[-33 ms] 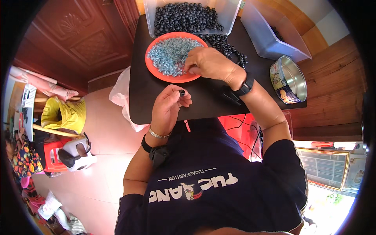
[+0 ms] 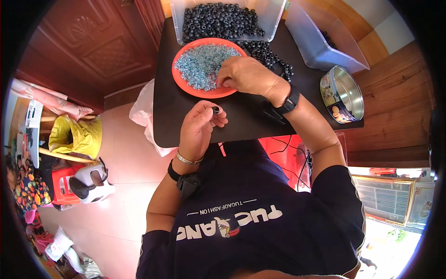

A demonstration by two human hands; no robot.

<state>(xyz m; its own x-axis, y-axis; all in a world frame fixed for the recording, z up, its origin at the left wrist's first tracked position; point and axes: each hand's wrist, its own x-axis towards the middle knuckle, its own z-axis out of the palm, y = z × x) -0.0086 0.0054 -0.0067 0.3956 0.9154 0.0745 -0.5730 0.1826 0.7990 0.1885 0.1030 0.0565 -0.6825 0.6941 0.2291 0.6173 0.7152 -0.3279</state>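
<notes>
My left hand [image 2: 199, 126] is raised just over the table's front edge, palm up. A black bead [image 2: 215, 110] with a hole is pinched between its thumb and fingers. My right hand [image 2: 253, 78] reaches over the near right rim of an orange plate [image 2: 177, 80]. Its fingertips are drawn together at a spread of small, clear bluish glassy pieces [image 2: 200, 63] on the plate. Whatever the right fingertips hold is too small to make out.
Behind the plate, a clear bin [image 2: 178, 23] holds many black beads [image 2: 218, 21]; more beads [image 2: 267, 55] spill onto the dark table [image 2: 169, 118]. A second plastic bin [image 2: 309, 42] and an open round tin [image 2: 328, 95] stand at right. A pale plastic bag [image 2: 143, 111] hangs at left.
</notes>
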